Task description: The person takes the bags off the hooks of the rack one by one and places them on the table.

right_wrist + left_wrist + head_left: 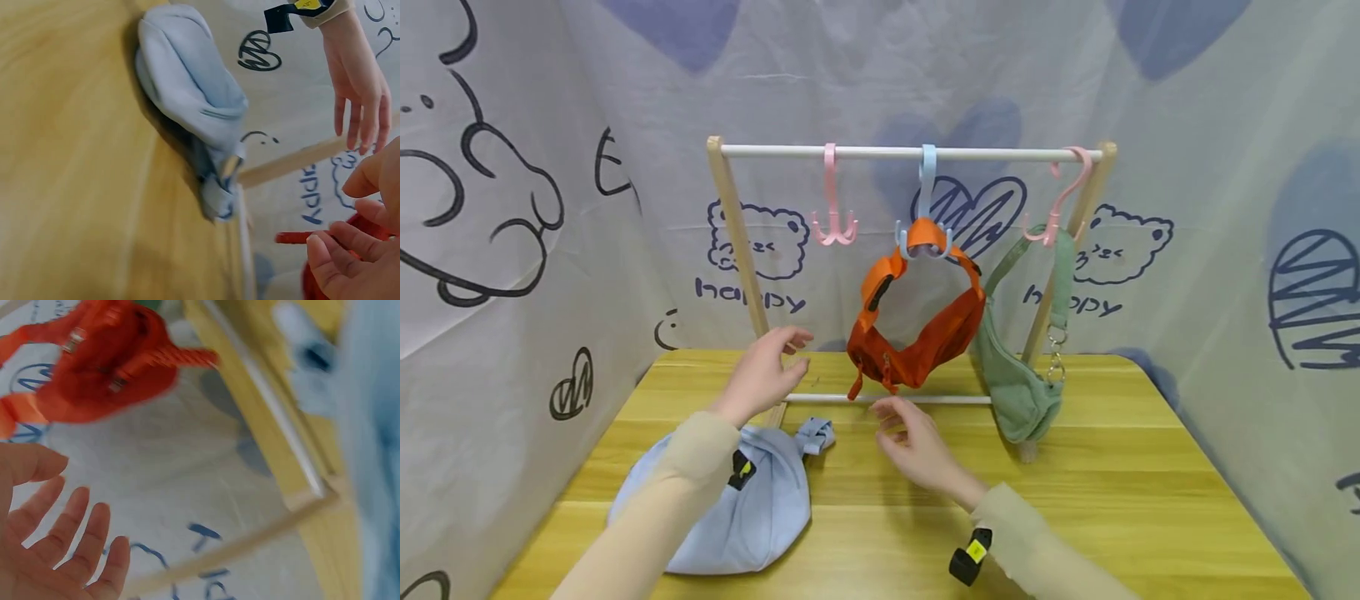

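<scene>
Orange bag (934,350) beyond right hand (922,446)

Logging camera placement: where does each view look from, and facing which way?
Head: on the head, facing forward and down at the rack and table; left hand, right hand and forearms show.
Left wrist: on that wrist, facing the orange bag; left hand shows.
Right wrist: on that wrist, facing the blue bag; both hands show.
Head and right wrist share the blue bag.

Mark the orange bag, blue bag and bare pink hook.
Orange bag (927,360): head view, on its red body.
Blue bag (771,517): head view, on its body.
Bare pink hook (831,193): head view, on its stem.
</scene>
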The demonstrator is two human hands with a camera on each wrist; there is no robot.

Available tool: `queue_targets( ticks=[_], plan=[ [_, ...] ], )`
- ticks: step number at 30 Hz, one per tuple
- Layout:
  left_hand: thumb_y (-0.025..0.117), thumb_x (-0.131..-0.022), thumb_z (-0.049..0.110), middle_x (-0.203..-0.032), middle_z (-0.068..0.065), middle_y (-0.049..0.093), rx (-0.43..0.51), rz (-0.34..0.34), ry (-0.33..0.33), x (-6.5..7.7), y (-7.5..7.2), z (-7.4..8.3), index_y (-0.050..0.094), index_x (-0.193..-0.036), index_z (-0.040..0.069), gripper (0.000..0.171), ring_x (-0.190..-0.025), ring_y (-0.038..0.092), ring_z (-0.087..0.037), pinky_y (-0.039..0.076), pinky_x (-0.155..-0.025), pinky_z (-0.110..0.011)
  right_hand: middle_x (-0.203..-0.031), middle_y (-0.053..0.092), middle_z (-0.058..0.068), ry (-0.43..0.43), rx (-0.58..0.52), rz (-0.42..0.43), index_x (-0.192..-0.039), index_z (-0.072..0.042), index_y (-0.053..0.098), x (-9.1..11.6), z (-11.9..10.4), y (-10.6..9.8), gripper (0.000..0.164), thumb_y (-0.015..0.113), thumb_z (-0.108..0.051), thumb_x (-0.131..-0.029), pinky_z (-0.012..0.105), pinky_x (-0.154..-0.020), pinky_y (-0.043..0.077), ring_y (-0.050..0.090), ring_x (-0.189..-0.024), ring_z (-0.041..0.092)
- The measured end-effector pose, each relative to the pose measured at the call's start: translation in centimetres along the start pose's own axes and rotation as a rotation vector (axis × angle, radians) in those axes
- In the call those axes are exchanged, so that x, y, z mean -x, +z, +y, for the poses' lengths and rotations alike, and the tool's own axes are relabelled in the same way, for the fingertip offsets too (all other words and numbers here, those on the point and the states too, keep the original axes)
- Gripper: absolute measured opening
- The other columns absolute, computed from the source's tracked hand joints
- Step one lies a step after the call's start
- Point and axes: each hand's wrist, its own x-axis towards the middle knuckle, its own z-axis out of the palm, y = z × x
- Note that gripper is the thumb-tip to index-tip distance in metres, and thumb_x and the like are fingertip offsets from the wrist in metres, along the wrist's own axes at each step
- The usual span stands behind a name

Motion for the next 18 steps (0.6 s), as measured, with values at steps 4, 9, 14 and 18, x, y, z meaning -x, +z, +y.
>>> queue_targets(
  ticks=[4, 9, 14, 18],
  plan=[
    [0.062, -0.095, 0.009, -0.128, -0.015, 0.063, 0.072, 0.049, 0.054, -1.4, 0.4, 2.5, 0.058, -0.133, 0.006, 0.038, -0.117, 0.061, -0.034, 0.05, -0.102, -0.05, -0.119, 0.064, 0.016, -0.062, 0.05, 0.065, -0.126, -0.002, 0.06, -0.8, -0.6, -1.8, 0.034, 0.061, 0.003, -0.093, 0.032, -0.083, 0.059, 0.064, -0.107, 0.03],
    [0.062, -0.096, 0.009, -0.13, -0.013, 0.062, 0.134, 0.11, 0.106, -2.8, 0.6, 5.0, 0.057, -0.135, 0.008, 0.04, -0.117, 0.06, -0.03, 0.049, -0.104, -0.047, -0.121, 0.061, 0.02, -0.135, 0.079, 0.177, -0.125, 0.001, 0.06, -2.1, -2.0, -4.0, 0.032, 0.059, 0.006, -0.093, 0.042, -0.086, 0.059, 0.063, -0.11, 0.035],
    [0.06, -0.099, 0.014, -0.132, -0.014, 0.06, 0.19, 0.158, 0.148, -4.1, 0.9, 7.0, 0.056, -0.136, 0.008, 0.038, -0.118, 0.058, -0.031, 0.049, -0.103, -0.046, -0.118, 0.061, 0.018, -0.193, 0.062, 0.324, -0.12, 0.0, 0.062, -4.0, -3.7, -6.1, 0.03, 0.055, 0.008, -0.092, 0.044, -0.089, 0.058, 0.062, -0.109, 0.031],
    [0.058, -0.1, 0.017, -0.134, -0.015, 0.057, 0.236, 0.181, 0.185, -5.1, 1.3, 8.4, 0.053, -0.14, 0.009, 0.041, -0.122, 0.057, -0.034, 0.048, -0.104, -0.047, -0.117, 0.061, 0.018, -0.251, 0.052, 0.459, -0.117, -0.001, 0.063, -5.2, -4.7, -7.8, 0.032, 0.054, 0.011, -0.089, 0.041, -0.09, 0.057, 0.061, -0.109, 0.026]
  ],
)
